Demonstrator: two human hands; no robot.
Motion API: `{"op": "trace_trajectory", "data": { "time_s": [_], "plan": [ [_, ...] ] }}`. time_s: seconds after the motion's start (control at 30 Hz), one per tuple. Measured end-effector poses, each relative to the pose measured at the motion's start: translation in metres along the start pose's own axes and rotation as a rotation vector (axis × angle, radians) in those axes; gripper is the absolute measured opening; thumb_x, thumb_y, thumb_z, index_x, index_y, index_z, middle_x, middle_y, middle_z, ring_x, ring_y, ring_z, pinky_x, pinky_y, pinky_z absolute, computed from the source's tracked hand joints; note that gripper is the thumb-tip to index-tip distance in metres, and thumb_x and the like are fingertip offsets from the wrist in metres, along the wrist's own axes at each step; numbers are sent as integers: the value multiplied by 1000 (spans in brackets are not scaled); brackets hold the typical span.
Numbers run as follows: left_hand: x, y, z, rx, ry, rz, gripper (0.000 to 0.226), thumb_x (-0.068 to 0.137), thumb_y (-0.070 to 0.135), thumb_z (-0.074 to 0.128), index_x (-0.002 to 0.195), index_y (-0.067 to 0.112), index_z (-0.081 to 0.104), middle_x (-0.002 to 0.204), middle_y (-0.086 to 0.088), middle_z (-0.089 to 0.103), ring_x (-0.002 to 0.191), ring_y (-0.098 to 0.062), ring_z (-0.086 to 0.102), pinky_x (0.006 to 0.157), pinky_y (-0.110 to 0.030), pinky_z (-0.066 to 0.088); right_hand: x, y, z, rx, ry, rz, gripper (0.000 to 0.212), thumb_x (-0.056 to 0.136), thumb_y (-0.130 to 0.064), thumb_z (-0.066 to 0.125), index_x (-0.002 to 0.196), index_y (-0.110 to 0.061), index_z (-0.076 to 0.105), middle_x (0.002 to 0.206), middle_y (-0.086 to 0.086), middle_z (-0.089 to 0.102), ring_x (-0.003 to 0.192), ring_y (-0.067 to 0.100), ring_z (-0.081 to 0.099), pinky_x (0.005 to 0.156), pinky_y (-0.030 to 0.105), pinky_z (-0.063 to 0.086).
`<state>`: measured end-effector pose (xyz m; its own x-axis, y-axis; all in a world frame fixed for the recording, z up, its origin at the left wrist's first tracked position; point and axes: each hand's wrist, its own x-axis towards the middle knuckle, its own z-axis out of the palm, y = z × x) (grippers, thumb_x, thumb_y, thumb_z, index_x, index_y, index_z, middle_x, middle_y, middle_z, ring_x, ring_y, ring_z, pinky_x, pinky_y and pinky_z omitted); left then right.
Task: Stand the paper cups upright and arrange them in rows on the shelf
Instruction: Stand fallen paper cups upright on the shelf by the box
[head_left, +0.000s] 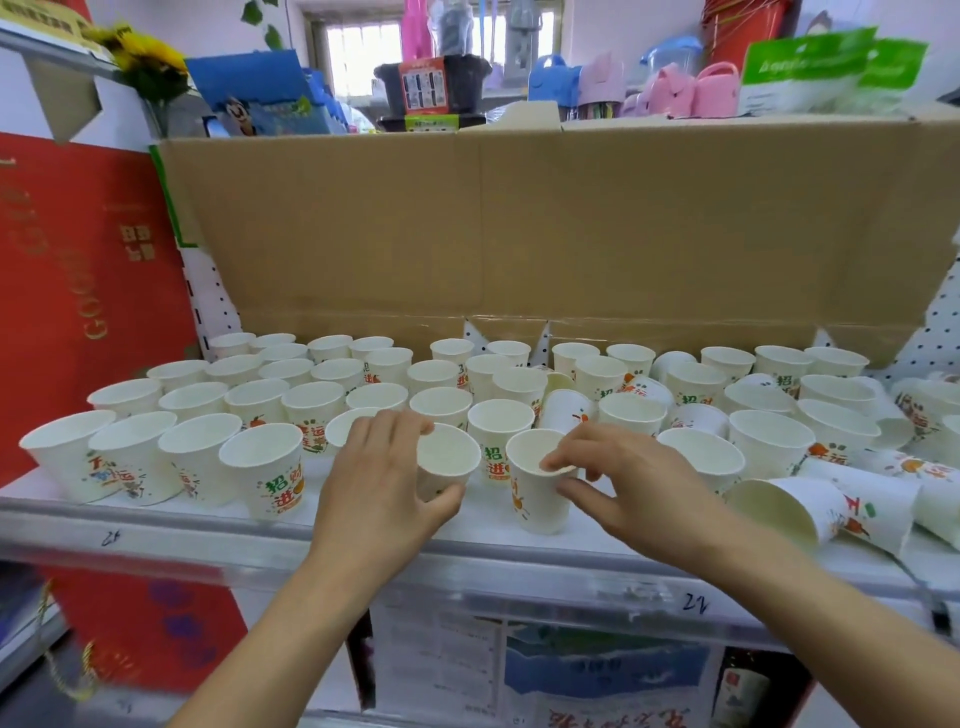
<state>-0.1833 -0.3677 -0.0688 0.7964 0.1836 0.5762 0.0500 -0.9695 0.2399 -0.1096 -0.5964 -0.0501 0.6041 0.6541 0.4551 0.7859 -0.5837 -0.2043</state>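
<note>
Several white paper cups with orange and green print stand upright in rows on the white shelf (156, 525). My left hand (379, 478) grips one upright cup (449, 460) at the front, fingers over its rim and thumb at its side. My right hand (623, 480) pinches the rim of a second upright cup (535, 499) beside it. To the right, a cup lies on its side (795, 512) at the shelf's front, with more tipped cups (904, 467) behind it. One tilted cup (563, 408) leans among the middle rows.
A tall brown cardboard sheet (571, 223) closes off the back of the shelf. A red gift box (78, 291) stands at the left end. A clear price rail (519, 587) runs along the shelf's front edge. Coloured goods sit on top, behind the cardboard.
</note>
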Motion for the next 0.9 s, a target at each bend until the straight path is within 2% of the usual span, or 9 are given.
{"op": "trace_trajectory", "data": {
  "time_s": [0.1,0.2,0.3,0.37,0.53,0.63,0.7,0.77,0.9],
  "plan": [
    [3,-7,-7,69,-17,66,60,72,64,64,119,29,54,122,8,54,113,-15,45,89,-31,40,-1,6,-8,9,15,-13,22,89,-44,58,109,-39,66,109,-25,58,80,-8,47,70,22,47],
    [17,-8,-21,7,-45,114,64,75,79,42,121,35,52,125,17,50,118,-9,43,95,-32,39,4,19,-26,-7,33,7,22,88,-47,57,107,-40,66,104,-25,59,89,-4,52,76,26,49],
    [54,-2,-27,-111,-101,180,52,81,69,45,123,38,52,122,24,48,119,-3,41,98,-31,37,26,42,-46,-45,74,84,18,87,-41,60,102,-37,68,91,-25,59,85,-2,54,76,34,50],
    [87,4,-22,-175,-152,264,39,88,57,52,121,37,56,120,25,53,115,-2,45,95,-30,40,49,57,-57,-63,38,173,14,88,-35,62,100,-34,70,91,-21,63,86,1,55,81,34,50],
    [170,8,24,-120,-461,432,30,94,42,54,122,36,60,128,15,57,124,-9,46,104,-35,37,104,84,-45,-219,-203,270,17,89,-39,59,97,-30,72,89,-14,66,86,11,59,77,34,52],
    [193,10,46,5,-566,593,26,92,33,60,117,34,67,127,12,60,123,-9,48,96,-23,32,122,89,-23,-353,-369,253,25,89,-48,54,101,-30,69,87,-11,57,94,17,52,79,35,48],
    [200,8,55,74,-575,690,22,90,28,63,109,32,71,118,15,66,114,-6,54,86,-22,29,128,91,-11,-366,-438,271,29,89,-51,52,94,-27,67,85,-8,55,95,19,49,77,37,47],
    [205,3,62,85,-557,772,18,88,24,64,101,31,73,102,15,71,99,-8,60,83,-23,31,132,90,-3,-353,-473,298,35,89,-52,49,84,-20,64,89,-1,59,93,19,46,75,38,46],
    [208,-12,61,119,-532,807,18,88,26,62,101,34,72,96,16,71,94,-11,56,91,-25,34,135,83,-2,-194,-434,320,28,92,-43,54,82,-20,65,89,2,64,87,18,53,67,34,45]
  ]
}}
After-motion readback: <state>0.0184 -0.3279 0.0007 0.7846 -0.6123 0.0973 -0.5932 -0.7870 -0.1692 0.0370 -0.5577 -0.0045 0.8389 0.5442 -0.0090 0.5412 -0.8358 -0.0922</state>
